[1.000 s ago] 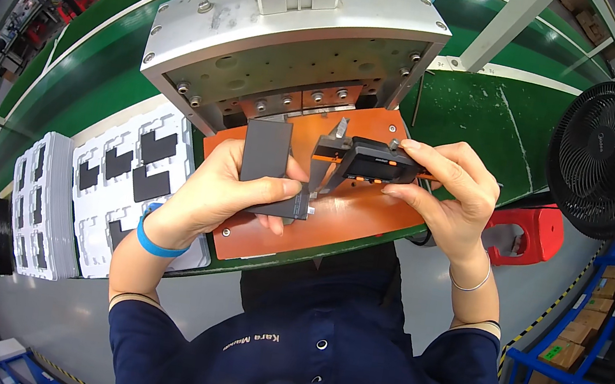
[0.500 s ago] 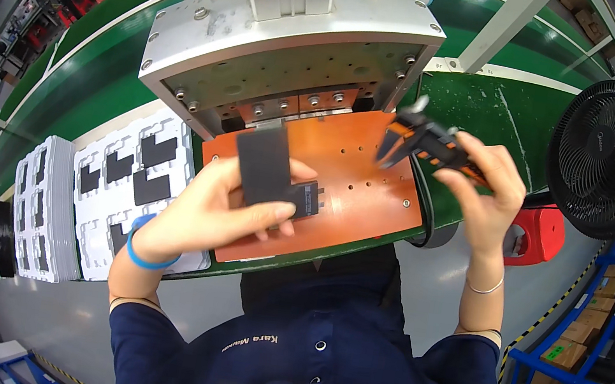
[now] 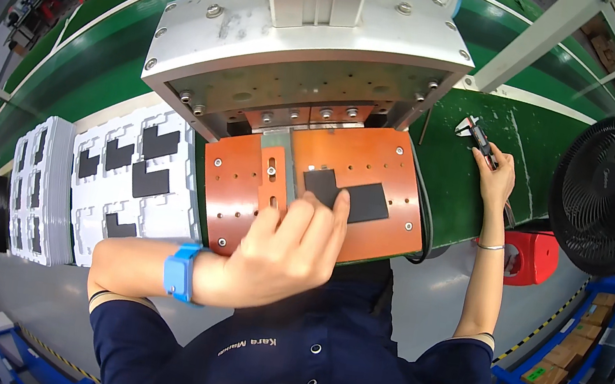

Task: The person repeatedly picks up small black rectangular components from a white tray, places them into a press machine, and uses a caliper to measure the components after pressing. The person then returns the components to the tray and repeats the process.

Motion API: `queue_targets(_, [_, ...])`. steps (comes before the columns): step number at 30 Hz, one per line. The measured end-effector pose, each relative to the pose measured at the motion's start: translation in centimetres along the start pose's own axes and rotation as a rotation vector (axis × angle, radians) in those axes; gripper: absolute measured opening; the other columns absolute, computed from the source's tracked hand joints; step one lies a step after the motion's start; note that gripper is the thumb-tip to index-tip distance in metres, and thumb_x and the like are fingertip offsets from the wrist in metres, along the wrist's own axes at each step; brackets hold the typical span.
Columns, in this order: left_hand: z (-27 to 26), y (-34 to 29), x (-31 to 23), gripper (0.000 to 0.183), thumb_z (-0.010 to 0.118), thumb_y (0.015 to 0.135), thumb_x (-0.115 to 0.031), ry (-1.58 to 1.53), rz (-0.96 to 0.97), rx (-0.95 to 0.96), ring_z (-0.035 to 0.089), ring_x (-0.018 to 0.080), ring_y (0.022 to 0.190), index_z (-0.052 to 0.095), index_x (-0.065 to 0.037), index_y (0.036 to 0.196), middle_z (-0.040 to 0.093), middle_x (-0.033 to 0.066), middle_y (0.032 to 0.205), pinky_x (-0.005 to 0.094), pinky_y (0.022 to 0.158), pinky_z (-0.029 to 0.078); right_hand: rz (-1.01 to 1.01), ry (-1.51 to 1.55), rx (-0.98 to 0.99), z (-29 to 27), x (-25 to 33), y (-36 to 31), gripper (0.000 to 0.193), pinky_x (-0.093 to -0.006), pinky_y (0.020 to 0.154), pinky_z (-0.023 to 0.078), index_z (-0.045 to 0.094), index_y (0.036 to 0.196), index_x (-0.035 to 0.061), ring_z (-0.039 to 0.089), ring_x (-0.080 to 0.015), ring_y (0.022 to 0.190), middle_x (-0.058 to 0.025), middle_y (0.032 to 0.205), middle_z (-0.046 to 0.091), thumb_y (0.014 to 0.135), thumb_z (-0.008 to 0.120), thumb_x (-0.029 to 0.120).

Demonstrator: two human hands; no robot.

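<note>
A flat black L-shaped piece (image 3: pixel 367 203) lies on the orange plate (image 3: pixel 247 176) in front of the metal press. My left hand (image 3: pixel 284 248) is over its near left edge, with closed fingertips on the piece; its thumb is partly hidden. Off to the right, my right hand (image 3: pixel 496 179) is closed around the handle end of a digital caliper (image 3: pixel 479 137), low over the green table. The caliper's jaws point away from me.
The metal press (image 3: pixel 303 58) rises behind the plate. At left stand white trays (image 3: pixel 97 206) with several black pieces, beside a stack of trays (image 3: pixel 56 188). A black fan (image 3: pixel 604 194) and a red stool (image 3: pixel 530 259) are at right. A dark cable (image 3: pixel 423 216) runs along the plate's right side.
The black piece has gone from my left hand's grasp down onto the orange plate, turned over or around. My right hand has carried the caliper away to the right, down to the green table.
</note>
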State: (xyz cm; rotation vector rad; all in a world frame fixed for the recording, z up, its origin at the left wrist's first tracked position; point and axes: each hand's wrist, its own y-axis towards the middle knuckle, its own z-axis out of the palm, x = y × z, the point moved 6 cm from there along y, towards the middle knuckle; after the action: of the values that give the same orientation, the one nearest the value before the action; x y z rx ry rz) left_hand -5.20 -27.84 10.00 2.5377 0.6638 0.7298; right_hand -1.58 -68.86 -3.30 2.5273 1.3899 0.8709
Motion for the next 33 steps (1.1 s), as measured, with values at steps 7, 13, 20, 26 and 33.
queue_targets(7, [-0.5, -1.5, 0.0, 0.027, 0.070, 0.086, -0.024, -0.076, -0.013, 0.104, 0.066, 0.0234, 0.096, 0.074, -0.005, 0.104, 0.070, 0.0127, 0.101, 0.0330, 0.076, 0.052, -0.186, -0.134, -0.091, 0.2, 1.2, 0.0, 0.040, -0.0339, 0.079, 0.045, 0.074, 0.111, 0.0097, 0.057, -0.0239, 0.085, -0.0060, 0.086, 0.059, 0.080, 0.080, 0.035])
queue_targets(13, [0.9, -2.9, 0.8, 0.042, 0.071, 0.083, -0.029, -0.383, -0.021, 0.192, 0.060, 0.0284, 0.119, 0.068, -0.008, 0.119, 0.063, 0.0152, 0.123, 0.0406, 0.099, 0.048, -0.592, 0.306, -0.005, -7.0, 19.1, -5.2, 0.023, -0.0369, 0.083, 0.046, 0.072, 0.102, 0.0068, 0.059, -0.0261, 0.093, -0.0069, 0.096, 0.066, 0.080, 0.077, 0.014])
queue_targets(20, [1.6, -3.4, 0.7, 0.056, 0.069, 0.082, -0.041, -0.429, -0.030, 0.188, 0.055, 0.0281, 0.125, 0.064, -0.011, 0.128, 0.058, 0.0150, 0.129, 0.0442, 0.103, 0.045, -0.962, 0.437, 0.412, -5.0, 29.4, -11.6, 0.021, -0.0357, 0.073, 0.043, 0.072, 0.097, 0.0109, 0.056, -0.0226, 0.089, -0.0018, 0.100, 0.063, 0.077, 0.073, 0.010])
queue_targets(26, [1.5, -3.4, 0.7, 0.054, 0.069, 0.082, -0.043, -0.386, -0.029, 0.150, 0.057, 0.0278, 0.121, 0.066, -0.011, 0.126, 0.060, 0.0150, 0.124, 0.0445, 0.102, 0.044, -1.092, 0.265, 0.270, -5.0, 30.0, -12.4, 0.029, -0.0355, 0.075, 0.042, 0.071, 0.099, 0.0116, 0.055, -0.0222, 0.093, -0.0004, 0.100, 0.061, 0.070, 0.071, 0.012])
queue_targets(33, [1.5, -3.5, 0.6, 0.053, 0.068, 0.083, -0.045, -0.376, -0.036, 0.139, 0.058, 0.0279, 0.120, 0.068, -0.011, 0.124, 0.061, 0.0147, 0.122, 0.0445, 0.103, 0.043, -1.031, 0.256, 0.203, -5.1, 30.3, -12.5, 0.029, -0.0368, 0.080, 0.044, 0.071, 0.100, 0.0119, 0.054, -0.0227, 0.099, -0.0020, 0.107, 0.061, 0.071, 0.068, 0.012])
